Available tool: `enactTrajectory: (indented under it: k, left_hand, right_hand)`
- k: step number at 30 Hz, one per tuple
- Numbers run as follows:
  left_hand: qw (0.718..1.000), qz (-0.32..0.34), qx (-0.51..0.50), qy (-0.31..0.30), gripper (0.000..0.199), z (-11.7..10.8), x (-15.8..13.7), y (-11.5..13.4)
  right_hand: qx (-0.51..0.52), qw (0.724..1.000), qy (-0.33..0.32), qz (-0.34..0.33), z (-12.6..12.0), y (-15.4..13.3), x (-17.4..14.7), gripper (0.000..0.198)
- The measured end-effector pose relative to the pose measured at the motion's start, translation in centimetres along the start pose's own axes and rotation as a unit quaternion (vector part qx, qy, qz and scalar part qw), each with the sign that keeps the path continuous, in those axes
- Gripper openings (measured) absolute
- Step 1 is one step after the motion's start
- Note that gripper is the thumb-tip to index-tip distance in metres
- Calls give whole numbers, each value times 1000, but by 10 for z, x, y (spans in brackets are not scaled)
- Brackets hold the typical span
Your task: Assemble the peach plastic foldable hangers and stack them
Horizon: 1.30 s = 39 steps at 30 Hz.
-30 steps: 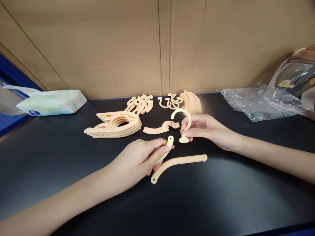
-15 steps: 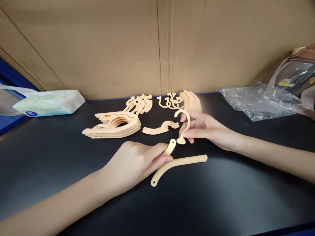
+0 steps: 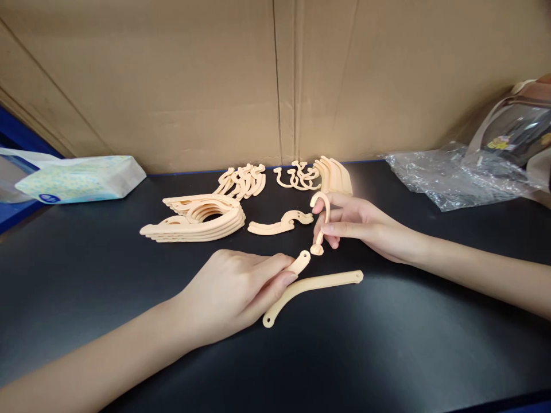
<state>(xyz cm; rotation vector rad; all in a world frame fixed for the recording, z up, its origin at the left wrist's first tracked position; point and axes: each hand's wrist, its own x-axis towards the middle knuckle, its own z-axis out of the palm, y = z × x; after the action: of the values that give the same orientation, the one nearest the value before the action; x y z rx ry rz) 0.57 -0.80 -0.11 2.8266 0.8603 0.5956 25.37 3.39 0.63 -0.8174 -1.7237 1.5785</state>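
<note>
Pinched in my left hand [image 3: 236,292] is a cream plastic hanger arm [image 3: 301,262]; only its end with a round hole shows past the fingers. My right hand [image 3: 344,221] grips a cream hanger hook [image 3: 326,221] by its stem, with the flat base pointing down. That base is close to the holed end of the arm; whether they touch I cannot tell. Below them, on the black table [image 3: 387,344], lies a bent hanger arm [image 3: 314,283] with holes at its ends. Just beyond my hands rests a wavy hanger piece [image 3: 279,223].
A stack of hangers [image 3: 193,232] sits left of centre. Behind are wavy pieces [image 3: 243,180], loose hooks [image 3: 297,176] and a bundle of arms [image 3: 333,175]. Tissues [image 3: 81,179] stand left; clear plastic wrap [image 3: 447,178] and a transparent bag [image 3: 512,137] lie right. Cardboard [image 3: 193,86] backs the table.
The hook in my right hand has turned slightly, its base tipping toward the arm. My left hand has shifted the arm's end a little down and to the right.
</note>
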Motion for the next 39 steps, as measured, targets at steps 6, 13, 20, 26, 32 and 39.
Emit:
enactTrajectory:
  k: [6,13,20,26,32,39]
  left_hand:
    - [999,11,-43,-13,10,-5,2,4]
    - [1000,10,-18,-7,12,-5,3,4]
    - [1000,21,11,6,16,-4,1,1]
    - [999,21,36,-9,19,-1,2,0]
    - [998,30,50,-5,20,0,3,0]
    - [998,33,52,-10,20,0,3,-2]
  right_hand:
    - [-4,1000,-3,2,0,0,0,20]
    - [-1,1000,-6,0,-1,1,0,21]
    - [4,1000,1,-2,-1,0,0,29]
    - [6,1000,17,11,0,-2,0,29]
    - [6,1000,4,10,-2,-1,0,32]
    - [4,1000,2,11,-3,1,0,33]
